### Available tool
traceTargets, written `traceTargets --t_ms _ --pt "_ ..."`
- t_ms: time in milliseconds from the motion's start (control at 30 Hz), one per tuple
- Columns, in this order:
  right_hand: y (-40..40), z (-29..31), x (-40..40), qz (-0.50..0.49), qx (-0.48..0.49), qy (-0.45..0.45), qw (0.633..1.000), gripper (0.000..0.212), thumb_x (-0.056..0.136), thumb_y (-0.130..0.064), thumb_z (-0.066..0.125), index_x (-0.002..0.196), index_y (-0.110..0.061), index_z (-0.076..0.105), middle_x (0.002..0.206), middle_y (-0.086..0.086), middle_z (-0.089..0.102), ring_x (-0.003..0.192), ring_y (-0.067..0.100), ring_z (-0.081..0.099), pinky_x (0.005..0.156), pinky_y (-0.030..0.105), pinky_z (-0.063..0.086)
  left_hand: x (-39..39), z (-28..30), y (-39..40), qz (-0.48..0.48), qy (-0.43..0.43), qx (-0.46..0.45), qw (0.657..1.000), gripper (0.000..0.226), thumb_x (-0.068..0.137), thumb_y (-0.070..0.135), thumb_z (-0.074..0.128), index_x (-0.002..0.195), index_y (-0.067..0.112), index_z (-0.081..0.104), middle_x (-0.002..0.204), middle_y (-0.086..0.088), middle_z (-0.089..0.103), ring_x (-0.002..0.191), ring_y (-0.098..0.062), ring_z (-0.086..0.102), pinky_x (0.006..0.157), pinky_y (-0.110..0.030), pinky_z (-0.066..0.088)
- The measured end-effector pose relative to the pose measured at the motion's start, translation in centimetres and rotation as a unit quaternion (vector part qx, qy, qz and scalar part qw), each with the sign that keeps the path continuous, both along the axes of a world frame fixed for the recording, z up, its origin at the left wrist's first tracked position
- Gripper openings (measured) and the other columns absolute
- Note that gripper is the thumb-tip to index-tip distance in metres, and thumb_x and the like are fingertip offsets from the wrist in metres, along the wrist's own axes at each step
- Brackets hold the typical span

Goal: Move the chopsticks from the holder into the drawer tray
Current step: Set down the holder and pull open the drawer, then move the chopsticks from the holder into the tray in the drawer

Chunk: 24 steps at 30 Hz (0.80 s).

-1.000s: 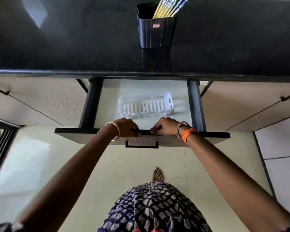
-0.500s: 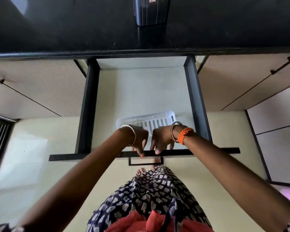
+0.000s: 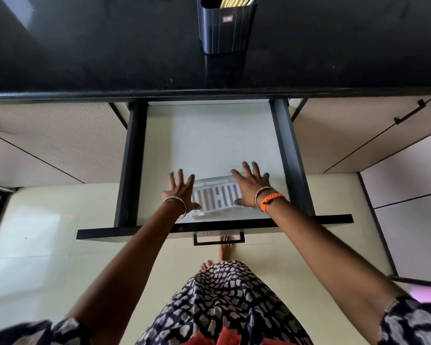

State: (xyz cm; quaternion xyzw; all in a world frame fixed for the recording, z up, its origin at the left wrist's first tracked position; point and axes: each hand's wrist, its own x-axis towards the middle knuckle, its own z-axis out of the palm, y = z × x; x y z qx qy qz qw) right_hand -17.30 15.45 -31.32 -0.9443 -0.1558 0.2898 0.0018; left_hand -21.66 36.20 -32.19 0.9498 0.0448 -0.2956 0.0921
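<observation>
left hand (image 3: 182, 192): fingers spread, over left end of white slotted tray (image 3: 218, 197) | right hand (image 3: 250, 186): fingers spread, over tray's right end | tray: near front of drawer (image 3: 209, 135) | chopsticks (image 3: 237, 0): in black holder (image 3: 225, 26) on worktop (image 3: 85, 46)

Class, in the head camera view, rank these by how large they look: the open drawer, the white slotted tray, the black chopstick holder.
1. Open drawer, clearly largest.
2 and 3. White slotted plastic tray and black ribbed chopstick holder: unsure; hands cover the tray's ends, and the frame crops the holder.
</observation>
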Motion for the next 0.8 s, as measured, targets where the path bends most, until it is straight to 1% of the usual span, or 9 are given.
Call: traceTargets --t_ms 33,67,133,233,333,467,600,667,800 --pt "-0.3 -0.6 0.1 -0.048 0.008 0.023 0.999 0.083 0.08 -0.034 0.066 0.146 -0.027 0.016 0.157 0.014 -0.001 0.143 0.043 0.008 0.106 0.058 0.03 0.1 -0.7 0.4 0.048 0.01 -0.022 0.999 0.089 0.079 0.032 0.069 0.146 0.02 0.013 0.155 -0.02 0.003 0.141 -0.046 0.011 0.103 -0.057 0.035" --pt "-0.6 -1.1 0.1 -0.1 0.032 0.031 0.994 0.081 0.083 -0.028 0.063 0.146 -0.029 0.013 0.158 0.016 -0.001 0.14 0.044 0.019 0.102 0.053 0.037 0.0 -1.3 1.0 0.103 0.004 -0.055 0.993 0.08 0.083 0.023 0.066 0.146 0.018 0.016 0.151 -0.026 0.015 0.134 -0.048 0.028 0.103 -0.054 0.039" --pt "-1.3 -2.1 -0.5 -0.181 0.083 0.019 0.98 0.074 0.086 -0.009 0.055 0.146 -0.03 0.017 0.152 0.017 0.02 0.121 0.043 0.048 0.092 0.044 0.046 -0.4 -2.4 2.1 0.219 -0.045 -0.115 0.968 0.058 0.085 0.005 0.056 0.139 0.01 0.035 0.131 -0.03 0.048 0.114 -0.045 0.053 0.094 -0.047 0.048" --pt "-2.4 -2.8 -1.1 -0.269 0.144 0.009 0.952 0.077 0.083 0.008 0.044 0.146 -0.031 0.025 0.137 0.019 0.042 0.115 0.041 0.054 0.095 0.041 0.047 -0.3 -2.9 3.2 0.299 -0.1 -0.125 0.941 0.044 0.083 0.002 0.053 0.126 0.007 0.055 0.118 -0.028 0.061 0.108 -0.044 0.058 0.089 -0.043 0.049" --pt "-2.4 -3.2 -0.7 -0.302 0.169 -0.008 0.938 0.075 0.083 0.01 0.039 0.144 -0.032 0.032 0.132 0.022 0.046 0.11 0.042 0.057 0.093 0.038 0.049 0.4 -2.7 3.1 0.287 -0.117 -0.103 0.945 0.045 0.082 0.001 0.052 0.125 0.011 0.057 0.118 -0.026 0.063 0.108 -0.045 0.057 0.087 -0.043 0.049" --pt "-2.1 -3.2 -0.9 -0.277 0.164 -0.015 0.947 0.076 0.084 0.01 0.043 0.146 -0.031 0.027 0.129 0.022 0.051 0.109 0.04 0.057 0.094 0.038 0.049 0.2 -3.2 3.2 0.277 -0.12 -0.092 0.949 0.046 0.082 0.002 0.051 0.126 0.013 0.055 0.115 -0.027 0.063 0.105 -0.045 0.058 0.083 -0.044 0.049" --pt "-2.2 -1.9 0.2 -0.248 0.139 -0.057 0.957 0.06 0.091 -0.013 0.046 0.146 -0.027 0.028 0.131 0.015 0.051 0.118 0.034 0.052 0.092 0.041 0.046 0.9 -3.0 3.7 0.25 -0.089 -0.044 0.963 0.041 0.088 0.036 0.055 0.126 0.021 0.054 0.116 -0.019 0.065 0.105 -0.04 0.06 0.08 -0.041 0.051" --pt "-1.7 0.1 2.4 -0.239 0.17 -0.115 0.949 0.052 0.09 -0.017 0.047 0.141 -0.02 0.039 0.13 0.014 0.052 0.119 0.034 0.05 0.091 0.042 0.047 2.8 -1.5 3.6 0.237 -0.104 -0.026 0.966 0.048 0.087 0.05 0.049 0.126 0.022 0.051 0.114 -0.016 0.065 0.103 -0.037 0.062 0.08 -0.04 0.052" --pt "0.3 5.7 8.2 -0.22 0.286 -0.197 0.912 0.032 0.084 -0.011 0.051 0.114 -0.012 0.063 0.119 0.013 0.062 0.111 0.032 0.058 0.089 0.042 0.05 9.7 4.4 1.6 0.199 -0.224 -0.096 0.949 0.038 0.089 0.039 0.048 0.123 0.022 0.052 0.116 -0.01 0.067 0.103 -0.034 0.062 0.08 -0.041 0.054"
